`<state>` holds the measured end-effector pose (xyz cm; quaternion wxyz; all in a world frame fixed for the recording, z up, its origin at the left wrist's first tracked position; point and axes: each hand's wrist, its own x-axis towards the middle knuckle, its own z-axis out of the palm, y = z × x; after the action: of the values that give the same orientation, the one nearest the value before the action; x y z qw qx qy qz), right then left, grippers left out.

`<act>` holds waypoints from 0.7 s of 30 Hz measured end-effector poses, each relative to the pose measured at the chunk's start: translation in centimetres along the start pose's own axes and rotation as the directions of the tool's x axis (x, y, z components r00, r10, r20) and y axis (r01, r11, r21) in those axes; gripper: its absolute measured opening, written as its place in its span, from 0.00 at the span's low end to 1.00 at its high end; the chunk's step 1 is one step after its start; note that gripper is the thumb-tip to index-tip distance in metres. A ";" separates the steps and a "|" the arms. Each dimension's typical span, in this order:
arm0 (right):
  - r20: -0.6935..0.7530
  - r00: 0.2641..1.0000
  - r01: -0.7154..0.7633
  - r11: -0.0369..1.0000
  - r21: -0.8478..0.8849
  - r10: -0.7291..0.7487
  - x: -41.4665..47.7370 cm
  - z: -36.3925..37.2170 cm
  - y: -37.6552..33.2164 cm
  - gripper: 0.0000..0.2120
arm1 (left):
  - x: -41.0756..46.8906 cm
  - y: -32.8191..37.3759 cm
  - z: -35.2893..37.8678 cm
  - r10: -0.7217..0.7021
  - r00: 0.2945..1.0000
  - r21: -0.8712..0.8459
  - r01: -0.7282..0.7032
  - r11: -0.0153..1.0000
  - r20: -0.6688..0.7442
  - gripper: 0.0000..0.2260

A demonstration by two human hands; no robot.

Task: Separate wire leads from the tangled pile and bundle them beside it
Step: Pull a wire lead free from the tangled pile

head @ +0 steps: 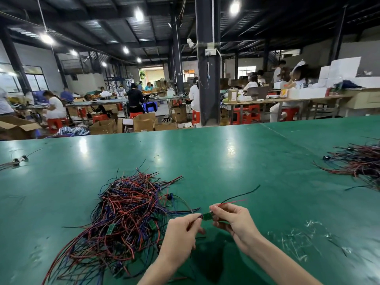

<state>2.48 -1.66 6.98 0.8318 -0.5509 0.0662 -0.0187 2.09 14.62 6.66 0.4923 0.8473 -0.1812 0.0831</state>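
Both hands pinch one small green circuit board with red and black wire leads [206, 216] just right of the tangled red, blue and black wire pile [125, 214]: left hand [181, 235] on its pile-side wires, right hand [232, 221] on the board. It looks mid-separation; next it likely needs pulling clear and laying on the green tabletop [267, 161] beside the pile.

tangled pile [125, 214] lies on the table [226, 161], left of centre and near the front edge. just right of the pile, 2 hands meet above the table: left hand [181, 233] nearer the pile, right hand [234, 221] beside it, a small board [206, 216] pinched between them. 2 wire leads [240, 197] run from the right hand up and to the right. a second wire heap [357, 161] lies at the far right edge; a few loose pieces [16, 161] lie at the far left edge. behind the table stand cardboard boxes [144, 123].
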 end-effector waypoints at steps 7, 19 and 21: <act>0.052 0.998 -0.038 0.991 0.125 0.031 -0.3 -0.1 -0.6 0.05 | -0.5 0.9 0.1 0.094 0.992 0.096 -0.087 0.992 -0.078 0.09; 0.078 0.997 -0.024 1.000 0.008 0.024 -0.9 0.3 -0.8 0.07 | 0.2 1.8 -0.7 -0.269 0.900 -0.588 0.428 0.686 0.342 0.07; 0.065 0.997 -0.048 0.999 0.005 0.048 -0.8 0.3 -0.5 0.07 | 0.3 1.7 -0.6 -0.230 0.923 -0.493 0.362 0.791 0.309 0.05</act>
<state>1.70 -1.53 7.64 0.8354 -0.5469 0.0521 0.0190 1.78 14.33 8.46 0.6932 0.6950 -0.1179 -0.1499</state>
